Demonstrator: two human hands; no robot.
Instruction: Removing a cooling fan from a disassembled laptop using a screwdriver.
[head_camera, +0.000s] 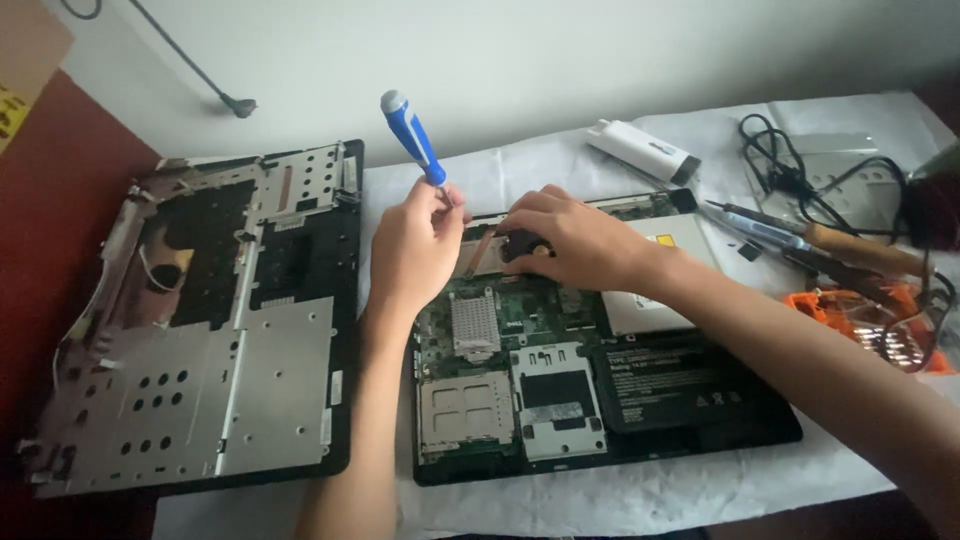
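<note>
Left hand (412, 243) grip clenched on blue screwdriver (412, 137), tip hidden; right hand (572, 238) released over half-hidden fan (520, 243).

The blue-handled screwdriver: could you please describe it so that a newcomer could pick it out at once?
Start at the opened laptop base lying on the white cloth. Above its upper left corner, the left hand holds the screwdriver nearly upright. Its blue and white handle sets it apart from the wooden-handled soldering iron lying to the right.
</note>
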